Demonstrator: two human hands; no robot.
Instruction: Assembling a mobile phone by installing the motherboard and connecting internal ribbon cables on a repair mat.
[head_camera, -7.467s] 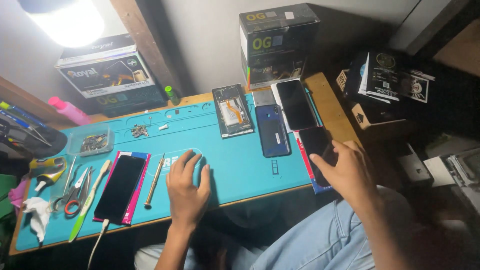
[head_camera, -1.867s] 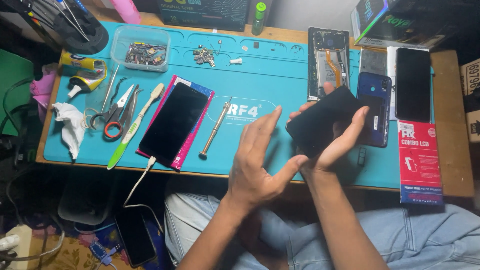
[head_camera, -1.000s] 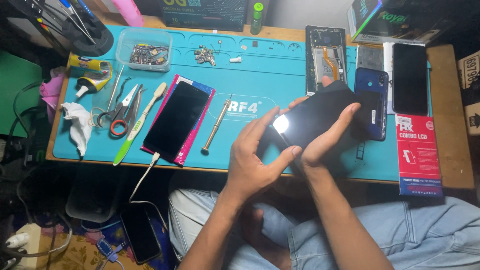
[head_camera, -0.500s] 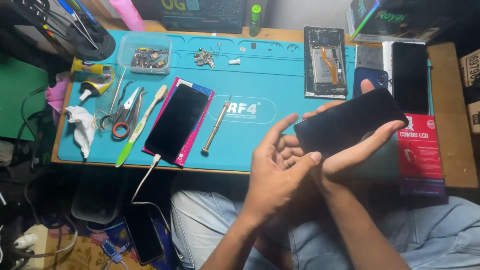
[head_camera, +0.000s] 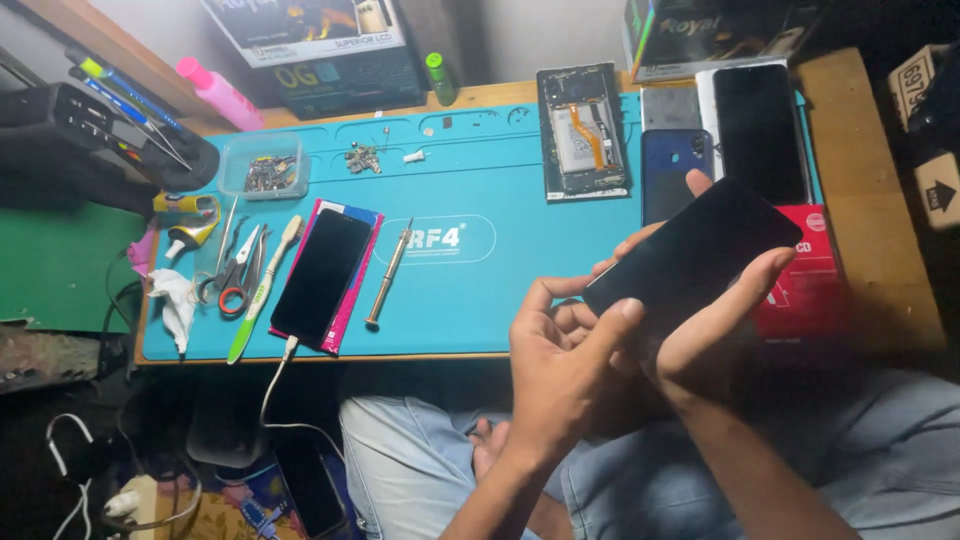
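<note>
Above the blue mat (head_camera: 480, 290), black phone (head_camera: 695, 255) between both hands' fingers (head_camera: 610, 325)

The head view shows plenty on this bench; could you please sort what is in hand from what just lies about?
In hand:
- black phone, held by left hand and right hand

Lying about:
- screwdriver
- scissors
- opened phone
- screw tray
- charging phone
</note>
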